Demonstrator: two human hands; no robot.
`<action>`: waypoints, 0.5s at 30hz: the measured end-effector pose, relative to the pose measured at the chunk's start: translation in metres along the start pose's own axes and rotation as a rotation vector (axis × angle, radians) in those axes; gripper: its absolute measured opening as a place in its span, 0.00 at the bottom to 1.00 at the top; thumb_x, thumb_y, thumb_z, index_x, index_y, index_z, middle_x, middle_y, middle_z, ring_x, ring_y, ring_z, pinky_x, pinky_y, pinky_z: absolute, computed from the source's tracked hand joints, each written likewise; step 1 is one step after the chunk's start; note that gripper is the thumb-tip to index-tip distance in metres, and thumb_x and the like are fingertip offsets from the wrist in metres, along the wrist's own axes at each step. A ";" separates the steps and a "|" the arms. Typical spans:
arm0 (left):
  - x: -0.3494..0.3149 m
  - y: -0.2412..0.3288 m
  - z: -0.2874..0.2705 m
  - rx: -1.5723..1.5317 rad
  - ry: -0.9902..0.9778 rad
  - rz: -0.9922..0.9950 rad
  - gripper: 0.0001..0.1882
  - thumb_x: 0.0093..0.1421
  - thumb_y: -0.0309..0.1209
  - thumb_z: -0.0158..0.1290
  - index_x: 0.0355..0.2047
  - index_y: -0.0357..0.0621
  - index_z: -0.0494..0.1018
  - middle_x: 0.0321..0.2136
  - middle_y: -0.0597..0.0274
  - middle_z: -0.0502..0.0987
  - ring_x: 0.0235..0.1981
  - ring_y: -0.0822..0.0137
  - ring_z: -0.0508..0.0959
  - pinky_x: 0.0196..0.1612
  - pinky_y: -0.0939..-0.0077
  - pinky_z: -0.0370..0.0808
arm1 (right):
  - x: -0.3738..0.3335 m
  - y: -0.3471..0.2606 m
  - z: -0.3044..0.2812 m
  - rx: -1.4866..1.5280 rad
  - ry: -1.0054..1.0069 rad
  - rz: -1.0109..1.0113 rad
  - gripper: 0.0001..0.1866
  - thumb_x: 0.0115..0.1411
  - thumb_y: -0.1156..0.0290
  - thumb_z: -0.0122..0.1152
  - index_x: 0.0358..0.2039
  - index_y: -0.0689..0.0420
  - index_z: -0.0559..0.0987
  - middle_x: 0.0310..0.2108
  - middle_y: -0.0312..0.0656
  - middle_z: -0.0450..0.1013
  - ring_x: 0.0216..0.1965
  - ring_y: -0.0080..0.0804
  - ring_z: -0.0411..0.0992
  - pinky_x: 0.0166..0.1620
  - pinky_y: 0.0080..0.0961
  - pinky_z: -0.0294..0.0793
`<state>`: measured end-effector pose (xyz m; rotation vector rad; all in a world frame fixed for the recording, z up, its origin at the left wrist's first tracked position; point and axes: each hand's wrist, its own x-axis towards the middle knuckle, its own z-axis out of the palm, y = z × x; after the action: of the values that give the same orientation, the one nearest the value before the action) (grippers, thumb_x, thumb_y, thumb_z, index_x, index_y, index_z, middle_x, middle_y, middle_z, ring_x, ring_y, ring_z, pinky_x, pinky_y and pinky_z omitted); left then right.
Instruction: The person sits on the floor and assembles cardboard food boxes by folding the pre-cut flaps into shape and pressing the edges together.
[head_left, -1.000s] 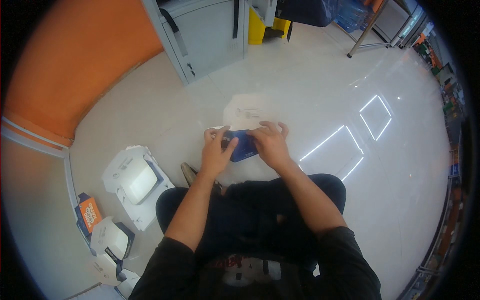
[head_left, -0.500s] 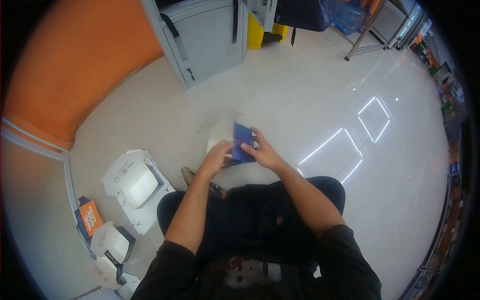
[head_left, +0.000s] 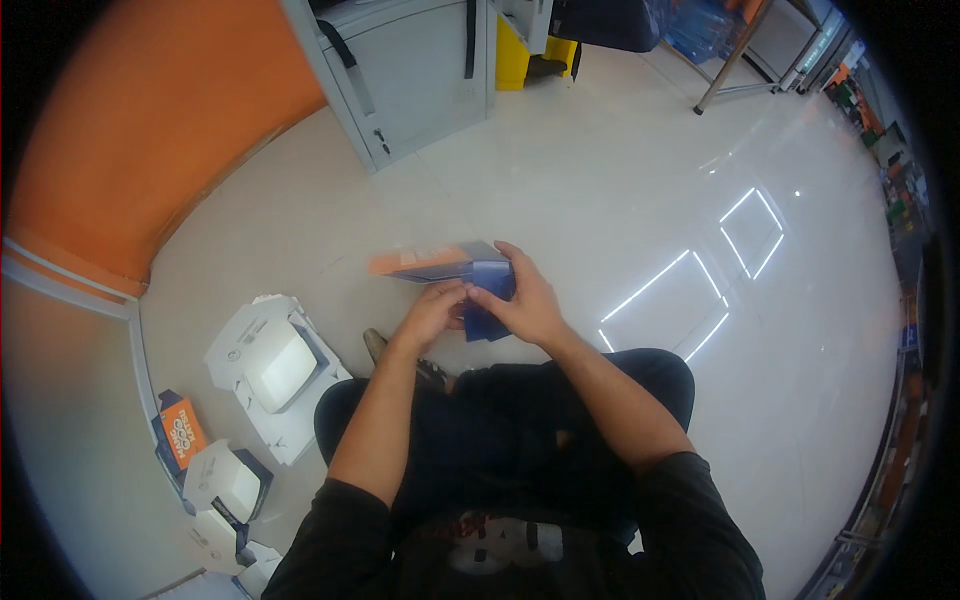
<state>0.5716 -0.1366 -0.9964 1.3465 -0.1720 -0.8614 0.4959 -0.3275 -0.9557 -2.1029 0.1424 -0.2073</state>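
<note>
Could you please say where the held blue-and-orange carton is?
In the head view, the blue-and-orange carton is near the middle, gripped by the right hand, the left hand against it, beyond the dark trousers.

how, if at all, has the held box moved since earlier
Yes: the box has turned; its flap points left toward the orange wall, no longer toward the grey cabinet.

Right hand (head_left: 525, 302) grips a blue-and-orange carton (head_left: 491, 275), thumb across its blue side; left hand (head_left: 432, 316) meets its left edge, grip unclear. Orange panel blurred, pointing left. White cartons (head_left: 280, 365) lie on floor (head_left: 620, 180), left; grey cabinet (head_left: 420, 90) stands beyond.
</note>
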 end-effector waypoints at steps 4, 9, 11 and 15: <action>0.000 0.004 0.003 -0.133 -0.043 -0.040 0.16 0.71 0.38 0.50 0.51 0.41 0.76 0.43 0.59 0.80 0.41 0.63 0.83 0.42 0.61 0.83 | 0.000 0.003 -0.002 -0.079 -0.010 0.045 0.45 0.54 0.48 0.74 0.65 0.58 0.67 0.57 0.56 0.71 0.54 0.54 0.76 0.54 0.43 0.77; 0.003 -0.006 0.002 -0.062 0.003 -0.106 0.16 0.70 0.37 0.51 0.50 0.39 0.75 0.42 0.57 0.80 0.38 0.62 0.83 0.37 0.63 0.83 | -0.007 -0.006 0.000 -0.145 0.037 -0.109 0.42 0.52 0.50 0.74 0.64 0.53 0.69 0.57 0.53 0.71 0.52 0.55 0.76 0.52 0.44 0.78; 0.001 -0.006 0.004 -0.084 0.037 -0.099 0.16 0.69 0.37 0.51 0.50 0.38 0.75 0.41 0.56 0.80 0.35 0.61 0.83 0.35 0.65 0.83 | -0.007 -0.004 0.003 -0.174 0.030 -0.140 0.40 0.52 0.51 0.73 0.63 0.52 0.70 0.57 0.52 0.71 0.51 0.55 0.76 0.51 0.45 0.78; 0.003 -0.005 0.008 -0.083 0.043 -0.099 0.18 0.70 0.37 0.50 0.51 0.37 0.77 0.41 0.57 0.81 0.35 0.62 0.83 0.35 0.67 0.81 | -0.002 0.013 0.004 -0.158 0.043 0.004 0.33 0.53 0.55 0.70 0.59 0.51 0.74 0.55 0.50 0.72 0.50 0.54 0.77 0.51 0.45 0.78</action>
<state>0.5669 -0.1445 -0.9996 1.3031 -0.0358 -0.9119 0.4945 -0.3304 -0.9688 -2.2558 0.1934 -0.2457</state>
